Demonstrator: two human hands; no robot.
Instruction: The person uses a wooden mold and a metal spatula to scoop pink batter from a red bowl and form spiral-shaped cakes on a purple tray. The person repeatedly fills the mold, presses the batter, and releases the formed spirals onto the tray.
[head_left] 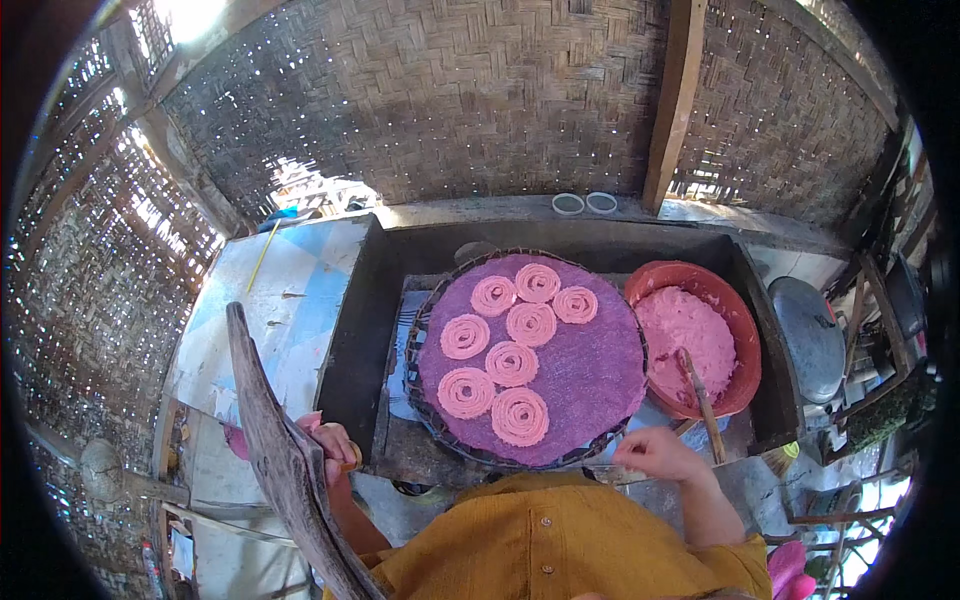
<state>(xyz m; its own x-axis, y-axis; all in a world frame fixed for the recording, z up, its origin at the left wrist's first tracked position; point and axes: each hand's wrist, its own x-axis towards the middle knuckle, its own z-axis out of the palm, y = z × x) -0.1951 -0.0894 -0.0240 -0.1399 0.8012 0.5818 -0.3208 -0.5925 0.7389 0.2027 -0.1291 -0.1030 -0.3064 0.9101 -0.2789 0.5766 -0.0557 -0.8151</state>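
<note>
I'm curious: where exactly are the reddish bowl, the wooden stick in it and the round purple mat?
Reddish bowl (747, 345): head view, inner wall at right.
Wooden stick (704, 407): head view, middle of its length.
Round purple mat (590, 375): head view, bare part right of the pink swirls (519, 416).

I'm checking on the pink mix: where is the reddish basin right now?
In the head view, the reddish basin sits at the right end of the dark trough, beside the round purple-covered tray.
</note>
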